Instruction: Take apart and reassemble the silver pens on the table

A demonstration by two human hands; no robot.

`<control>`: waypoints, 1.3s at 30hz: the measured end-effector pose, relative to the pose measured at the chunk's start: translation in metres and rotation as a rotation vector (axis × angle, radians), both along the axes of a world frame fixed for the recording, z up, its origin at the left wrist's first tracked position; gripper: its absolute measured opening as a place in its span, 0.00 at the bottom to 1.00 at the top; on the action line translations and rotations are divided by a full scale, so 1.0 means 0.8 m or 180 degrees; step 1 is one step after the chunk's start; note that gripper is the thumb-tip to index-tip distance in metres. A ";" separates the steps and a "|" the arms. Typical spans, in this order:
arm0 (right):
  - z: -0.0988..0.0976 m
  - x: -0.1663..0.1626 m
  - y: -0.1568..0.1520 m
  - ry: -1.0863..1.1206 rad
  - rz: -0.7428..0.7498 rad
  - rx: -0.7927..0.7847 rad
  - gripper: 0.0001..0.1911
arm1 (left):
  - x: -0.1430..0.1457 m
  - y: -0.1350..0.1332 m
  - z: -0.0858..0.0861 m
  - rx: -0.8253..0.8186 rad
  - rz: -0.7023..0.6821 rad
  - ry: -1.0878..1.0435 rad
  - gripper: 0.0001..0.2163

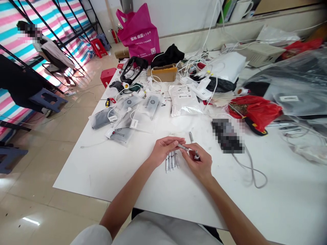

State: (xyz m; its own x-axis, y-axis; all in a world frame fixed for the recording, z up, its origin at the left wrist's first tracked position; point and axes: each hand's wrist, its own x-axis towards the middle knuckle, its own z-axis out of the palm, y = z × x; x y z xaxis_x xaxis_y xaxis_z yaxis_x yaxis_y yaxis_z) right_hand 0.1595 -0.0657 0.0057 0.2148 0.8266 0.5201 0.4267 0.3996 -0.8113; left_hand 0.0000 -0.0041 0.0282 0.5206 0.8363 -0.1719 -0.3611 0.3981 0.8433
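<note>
"What showed at the far left?"

"A person in dark clothing, well to the left of the pen row, on or just beside a blue-grey stool; I couldn't tell which. Next came a seated person, farther beyond the row."

"And on the white table?"

"Frosted pouches with dark print, left of the pen row and beyond it."

"Where was the left hand?"

"The left hand was just beside the row, at its far left end. Its thumb and fingers pinched one end of a silver pen, and those fingers lay close together."

"So that pen was off the table?"

"Yes, it slanted between both hands, just past the far end of the pen row. The row itself was several clear-barrelled pens, side by side. Well beyond them lay a white parcel."

"The right hand?"

"The right hand was just right of the row, its thumb and fingertips pinching the silver pen's other end. A dark pen end poked out of that grip, and a grey tip showed past the fingers. Whether those two were one piece, I couldn't tell."

"Farther right?"

"A dark blurred object near a grey cable, both right of the row, then a red bag, well apart from it."
</note>
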 end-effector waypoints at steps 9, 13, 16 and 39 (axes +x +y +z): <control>-0.001 -0.001 0.000 -0.0251 -0.0027 0.0558 0.15 | 0.006 -0.005 -0.001 -0.0264 -0.0396 -0.0182 0.20; 0.002 -0.001 0.001 -0.0306 -0.0097 0.0628 0.15 | 0.009 -0.005 -0.004 -0.0422 -0.0473 -0.0182 0.24; 0.005 -0.003 0.001 -0.0364 -0.0115 0.0706 0.16 | 0.010 -0.006 -0.006 -0.0468 -0.0503 -0.0196 0.25; 0.011 -0.008 0.000 -0.0478 -0.0062 0.0713 0.14 | 0.007 -0.005 -0.002 -0.0552 -0.0633 -0.0193 0.25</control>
